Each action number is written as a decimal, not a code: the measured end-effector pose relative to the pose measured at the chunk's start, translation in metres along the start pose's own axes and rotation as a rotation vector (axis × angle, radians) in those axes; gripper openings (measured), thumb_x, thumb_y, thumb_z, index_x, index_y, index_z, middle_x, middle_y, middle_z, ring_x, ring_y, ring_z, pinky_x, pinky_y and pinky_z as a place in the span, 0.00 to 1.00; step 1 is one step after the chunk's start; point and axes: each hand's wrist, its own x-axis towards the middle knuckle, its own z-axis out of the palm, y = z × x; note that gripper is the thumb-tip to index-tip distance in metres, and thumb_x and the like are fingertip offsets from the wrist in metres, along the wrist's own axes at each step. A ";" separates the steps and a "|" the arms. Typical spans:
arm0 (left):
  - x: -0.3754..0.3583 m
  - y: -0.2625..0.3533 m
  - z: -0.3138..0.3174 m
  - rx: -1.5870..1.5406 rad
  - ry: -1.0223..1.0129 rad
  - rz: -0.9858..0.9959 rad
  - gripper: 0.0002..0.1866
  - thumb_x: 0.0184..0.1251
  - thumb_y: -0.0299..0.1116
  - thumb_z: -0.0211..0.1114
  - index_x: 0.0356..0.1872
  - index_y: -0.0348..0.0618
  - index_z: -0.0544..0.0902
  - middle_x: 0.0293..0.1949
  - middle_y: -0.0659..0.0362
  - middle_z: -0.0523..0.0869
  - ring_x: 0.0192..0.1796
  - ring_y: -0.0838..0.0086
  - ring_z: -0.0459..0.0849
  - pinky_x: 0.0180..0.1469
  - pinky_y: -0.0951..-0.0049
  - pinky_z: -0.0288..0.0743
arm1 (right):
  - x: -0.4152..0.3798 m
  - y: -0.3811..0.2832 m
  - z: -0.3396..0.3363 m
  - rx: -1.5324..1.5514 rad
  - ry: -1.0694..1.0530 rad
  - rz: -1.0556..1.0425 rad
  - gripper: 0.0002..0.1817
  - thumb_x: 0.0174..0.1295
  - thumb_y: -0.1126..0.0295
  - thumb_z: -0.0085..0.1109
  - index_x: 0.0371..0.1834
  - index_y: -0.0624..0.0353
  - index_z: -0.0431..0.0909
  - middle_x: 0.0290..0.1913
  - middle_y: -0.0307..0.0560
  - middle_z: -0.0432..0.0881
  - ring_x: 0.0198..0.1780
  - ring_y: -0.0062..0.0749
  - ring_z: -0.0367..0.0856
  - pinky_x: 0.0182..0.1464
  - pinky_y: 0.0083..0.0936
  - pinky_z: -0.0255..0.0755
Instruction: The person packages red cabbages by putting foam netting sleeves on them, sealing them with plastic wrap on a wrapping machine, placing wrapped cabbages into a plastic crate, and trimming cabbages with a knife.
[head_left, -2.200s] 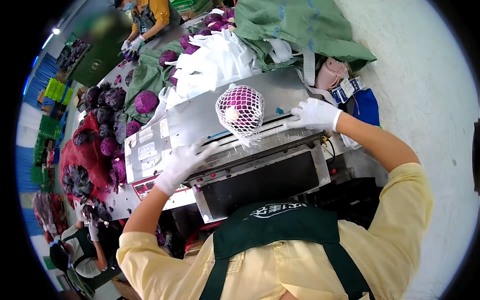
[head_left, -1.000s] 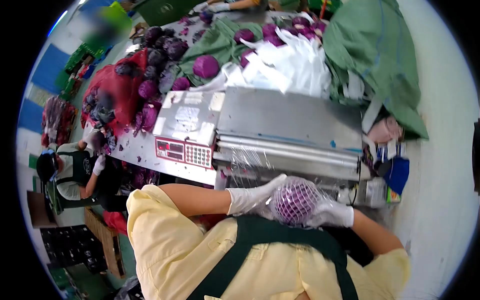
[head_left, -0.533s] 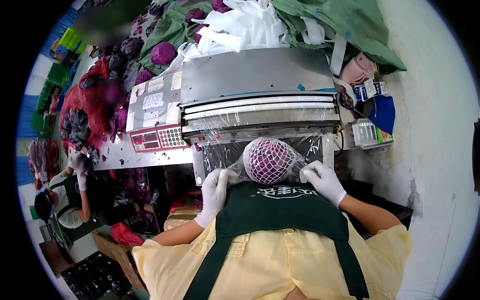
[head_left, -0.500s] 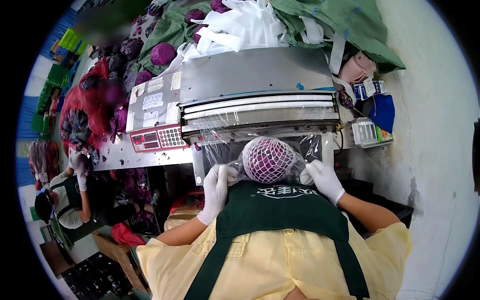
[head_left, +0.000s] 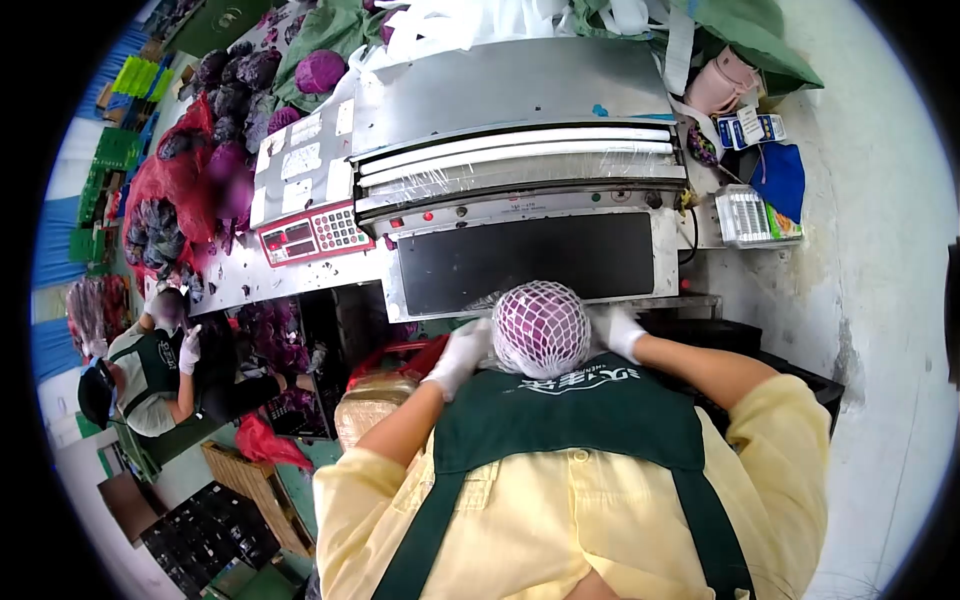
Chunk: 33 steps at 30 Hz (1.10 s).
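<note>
A purple cabbage [head_left: 542,328] in a white foam net is held close in front of my apron, at the near edge of the wrapping machine. My left hand [head_left: 460,357], in a white glove, is closed at its left side. On the other side my right hand [head_left: 618,333], also gloved, grips it, with the fingertips partly hidden behind it. Clear film [head_left: 484,302] gathers around the cabbage near my left hand. Just beyond lies the dark plate [head_left: 525,262] of the film wrapping machine [head_left: 520,90].
A scale [head_left: 312,238] with a red keypad panel stands left of the machine. Loose cabbages [head_left: 320,72] and a red mesh sack [head_left: 170,190] lie farther left. A pink jug [head_left: 722,82] and a clear plastic box [head_left: 742,215] sit at right. A co-worker [head_left: 150,365] works at far left.
The film that stretched from the machine over the plate is now off it, and the plate shows bare. My hands have moved in closer around the cabbage. The view has shifted.
</note>
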 end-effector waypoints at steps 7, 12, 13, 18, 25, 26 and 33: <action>-0.011 0.009 0.022 -0.642 -0.681 -0.049 0.26 0.75 0.52 0.51 0.60 0.40 0.76 0.55 0.55 0.82 0.55 0.70 0.79 0.61 0.65 0.73 | 0.020 -0.012 0.061 -0.239 0.132 -0.694 0.16 0.65 0.58 0.53 0.51 0.51 0.80 0.51 0.50 0.83 0.53 0.44 0.81 0.55 0.33 0.74; -0.063 0.054 -0.009 -0.737 -0.769 -0.013 0.28 0.75 0.54 0.49 0.61 0.40 0.74 0.57 0.55 0.80 0.57 0.68 0.78 0.63 0.63 0.71 | -0.018 -0.159 0.011 -0.036 0.501 -1.030 0.04 0.59 0.67 0.60 0.30 0.53 0.78 0.28 0.42 0.80 0.29 0.37 0.83 0.29 0.26 0.75; -0.069 0.061 -0.014 -0.734 -0.772 0.000 0.29 0.75 0.55 0.48 0.62 0.40 0.74 0.57 0.55 0.80 0.57 0.68 0.78 0.63 0.63 0.71 | -0.012 -0.175 0.015 -0.089 0.598 -1.136 0.03 0.57 0.70 0.62 0.30 0.53 0.78 0.27 0.41 0.79 0.29 0.36 0.82 0.30 0.26 0.76; -0.086 0.101 -0.033 -0.596 -0.744 0.085 0.31 0.75 0.57 0.46 0.64 0.41 0.72 0.59 0.54 0.78 0.59 0.66 0.77 0.65 0.62 0.70 | -0.022 -0.274 0.009 0.231 0.250 -1.432 0.10 0.71 0.63 0.50 0.40 0.57 0.78 0.44 0.46 0.81 0.50 0.40 0.80 0.57 0.35 0.70; -0.114 0.153 -0.002 -0.182 -0.644 0.295 0.35 0.74 0.60 0.42 0.66 0.41 0.69 0.61 0.53 0.76 0.62 0.63 0.75 0.67 0.60 0.68 | -0.062 -0.244 -0.009 1.104 -0.175 -0.945 0.10 0.69 0.70 0.49 0.47 0.63 0.74 0.51 0.53 0.79 0.57 0.34 0.78 0.60 0.31 0.71; -0.119 0.161 0.008 -0.121 -0.656 0.326 0.35 0.74 0.61 0.42 0.67 0.41 0.69 0.62 0.53 0.76 0.62 0.63 0.75 0.67 0.60 0.68 | -0.065 -0.229 -0.015 1.110 -0.002 -0.940 0.09 0.68 0.72 0.49 0.47 0.63 0.74 0.51 0.54 0.79 0.56 0.34 0.78 0.59 0.31 0.71; -0.169 0.172 0.079 0.137 -0.820 0.380 0.38 0.74 0.64 0.38 0.69 0.42 0.66 0.64 0.52 0.74 0.65 0.60 0.73 0.69 0.58 0.66 | -0.143 -0.155 -0.056 0.671 0.494 -0.374 0.37 0.50 0.54 0.68 0.61 0.63 0.67 0.55 0.56 0.75 0.59 0.46 0.75 0.61 0.32 0.70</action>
